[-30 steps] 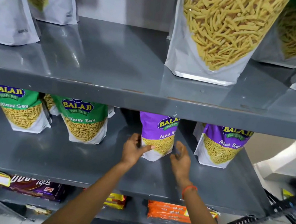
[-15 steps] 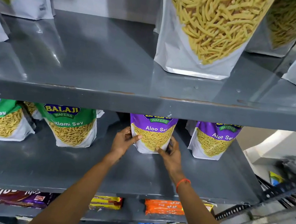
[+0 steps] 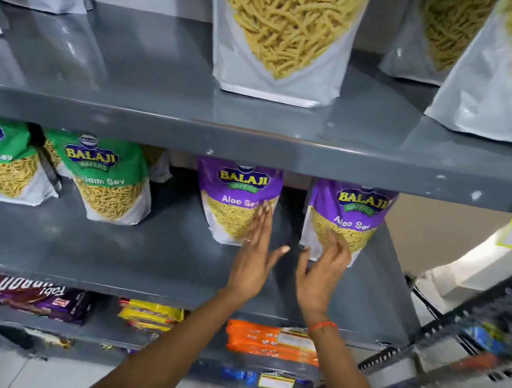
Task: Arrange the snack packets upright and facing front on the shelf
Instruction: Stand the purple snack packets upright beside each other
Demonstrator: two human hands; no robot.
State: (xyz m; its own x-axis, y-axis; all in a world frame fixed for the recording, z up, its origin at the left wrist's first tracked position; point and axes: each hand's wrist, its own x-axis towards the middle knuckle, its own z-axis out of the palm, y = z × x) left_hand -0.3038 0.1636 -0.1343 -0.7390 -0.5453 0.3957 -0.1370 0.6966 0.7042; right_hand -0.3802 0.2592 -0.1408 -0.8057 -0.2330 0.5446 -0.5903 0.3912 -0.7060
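Observation:
Two purple Aloo Sev packets stand upright, labels forward, on the grey middle shelf [image 3: 105, 250]. My left hand [image 3: 254, 257] is open, its fingers laid flat against the right edge of the middle purple packet [image 3: 233, 203]. My right hand [image 3: 324, 271] is open too, fingers spread, touching the lower left front of the right purple packet [image 3: 348, 218]. Neither hand grips anything. Two green Ratlami Sev packets, the nearer one [image 3: 109, 180] and the far left one [image 3: 1, 160], stand upright further left.
Large white pouches of yellow sticks, one in the middle [image 3: 284, 30], stand on the shelf above. The lower shelf holds an orange pack [image 3: 271, 342], yellow packs [image 3: 150, 314] and a dark purple pack [image 3: 37, 296]. A metal rack [image 3: 478, 329] is at right.
Both hands let go of the middle purple packet, which now stands facing front. My right hand shifted right onto the right purple packet; the left moved to the middle packet's right edge.

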